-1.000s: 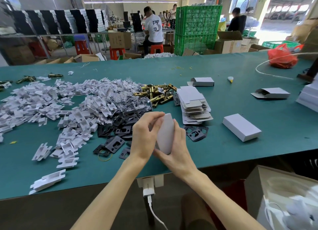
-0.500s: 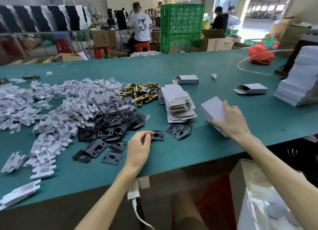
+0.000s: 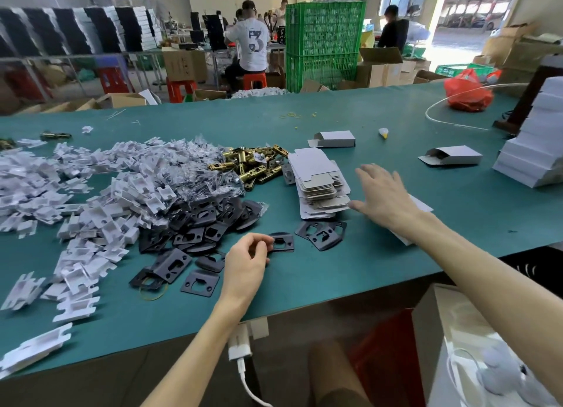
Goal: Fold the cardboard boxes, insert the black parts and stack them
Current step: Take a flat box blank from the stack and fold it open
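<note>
My left hand (image 3: 246,263) rests on the green table near its front edge, thumb and fingers pinching a black plate (image 3: 283,242). More black plates (image 3: 195,233) lie in a heap to its left, and two (image 3: 321,233) lie to its right. My right hand (image 3: 380,196) hovers open, fingers spread, just right of the stack of flat white box blanks (image 3: 316,184). A folded white box (image 3: 422,205) lies on the table under my right wrist, mostly hidden. A tall stack of finished boxes (image 3: 536,150) stands at the right edge.
A wide pile of white plastic inserts (image 3: 91,199) covers the table's left half. Brass latch parts (image 3: 253,166) lie behind the blanks. Two folded boxes (image 3: 333,139) (image 3: 451,156) with open ends lie further back. A red bag (image 3: 466,92) sits far right. People work behind the table.
Both hands held a folded box a second ago. My right hand carried it to the right, set it down and now reaches left toward the blanks. My left hand dropped onto a black plate.
</note>
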Demonstrator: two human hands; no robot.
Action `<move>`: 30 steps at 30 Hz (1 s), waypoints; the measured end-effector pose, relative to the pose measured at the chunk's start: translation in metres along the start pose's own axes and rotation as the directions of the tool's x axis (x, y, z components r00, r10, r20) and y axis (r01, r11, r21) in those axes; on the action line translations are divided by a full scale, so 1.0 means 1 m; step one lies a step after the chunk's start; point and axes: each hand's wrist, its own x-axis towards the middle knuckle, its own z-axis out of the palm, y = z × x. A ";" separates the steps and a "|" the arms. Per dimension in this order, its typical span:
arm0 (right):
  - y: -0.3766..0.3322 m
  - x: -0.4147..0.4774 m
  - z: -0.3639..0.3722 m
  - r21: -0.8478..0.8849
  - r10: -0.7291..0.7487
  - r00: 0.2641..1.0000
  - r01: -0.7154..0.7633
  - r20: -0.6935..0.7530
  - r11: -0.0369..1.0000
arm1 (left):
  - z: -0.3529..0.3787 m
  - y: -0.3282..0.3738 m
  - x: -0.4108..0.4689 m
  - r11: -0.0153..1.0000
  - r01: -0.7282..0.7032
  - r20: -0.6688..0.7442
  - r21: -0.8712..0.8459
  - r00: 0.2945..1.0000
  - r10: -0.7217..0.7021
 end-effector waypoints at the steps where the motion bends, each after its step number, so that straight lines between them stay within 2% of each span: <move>1: -0.015 0.008 -0.002 0.047 -0.067 0.998 0.068 -0.018 0.997 | 0.000 -0.001 0.000 1.000 0.003 -0.001 -0.003 1.000 -0.003; 3: -0.043 0.025 -0.002 0.096 -0.147 0.989 0.149 -0.033 0.984 | -0.002 -0.001 -0.001 1.000 0.007 -0.008 -0.006 1.000 -0.007; 5: -0.063 0.041 0.001 0.106 -0.173 0.985 0.172 -0.001 0.979 | -0.003 -0.001 -0.001 1.000 0.011 -0.016 -0.002 1.000 -0.011; 9: -0.075 0.062 0.012 0.025 -0.098 0.990 0.096 0.105 0.995 | -0.004 0.000 -0.002 1.000 0.013 -0.004 0.017 1.000 -0.013; 11: -0.076 0.061 0.018 -0.020 -0.102 0.994 0.103 0.049 0.994 | -0.004 0.000 -0.002 1.000 0.011 -0.003 0.021 1.000 -0.011; 15: -0.074 0.048 0.017 -0.114 -0.203 0.975 0.193 -0.087 0.975 | -0.003 -0.001 -0.001 1.000 0.014 -0.008 0.023 1.000 -0.013; 18: -0.072 0.034 0.008 -0.042 -0.208 0.947 0.204 -0.247 0.978 | -0.002 -0.002 0.000 1.000 0.021 -0.007 -0.004 1.000 -0.021; 20: -0.076 0.021 0.003 0.120 -0.170 0.897 0.238 -0.408 0.964 | -0.004 -0.001 0.001 0.998 0.024 -0.003 -0.062 1.000 -0.024; 21: -0.078 0.013 0.001 0.200 -0.152 0.849 0.286 -0.505 0.937 | -0.005 0.000 0.001 0.994 0.022 0.006 -0.109 1.000 -0.021; 24: -0.095 -0.018 0.004 0.268 -0.174 0.723 0.453 -0.669 0.850 | -0.010 0.004 0.002 0.945 0.037 0.073 -0.324 0.997 -0.015; 27: -0.115 -0.055 0.028 0.209 -0.397 0.651 0.652 -0.647 0.729 | -0.017 0.007 0.002 0.804 0.146 0.139 -0.576 0.987 -0.080; 30: -0.133 -0.084 0.059 0.184 -0.538 0.621 0.735 -0.570 0.653 | -0.022 0.005 0.002 0.710 0.224 0.167 -0.668 0.974 -0.151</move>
